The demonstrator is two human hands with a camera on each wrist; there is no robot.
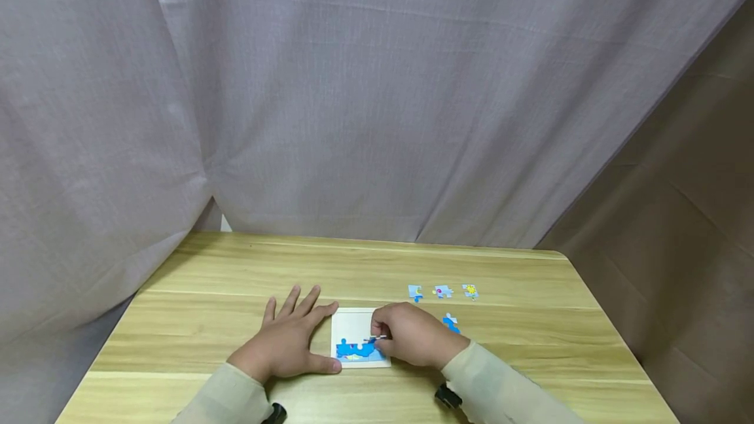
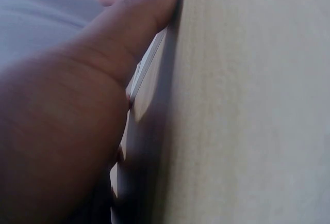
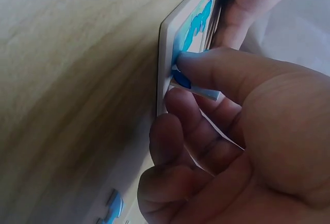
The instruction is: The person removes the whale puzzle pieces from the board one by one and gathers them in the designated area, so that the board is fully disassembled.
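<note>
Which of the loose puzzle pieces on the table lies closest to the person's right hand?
The blue piece lying alone just beside the right hand. The other three sit in a row farther back on the table.

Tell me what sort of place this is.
Likely a staged recording corner, not a lived-in room: a plain wooden table, grey cloth drapes hung all round it, and only a small puzzle board with loose pieces.

R hand pinching puzzle pc
</note>
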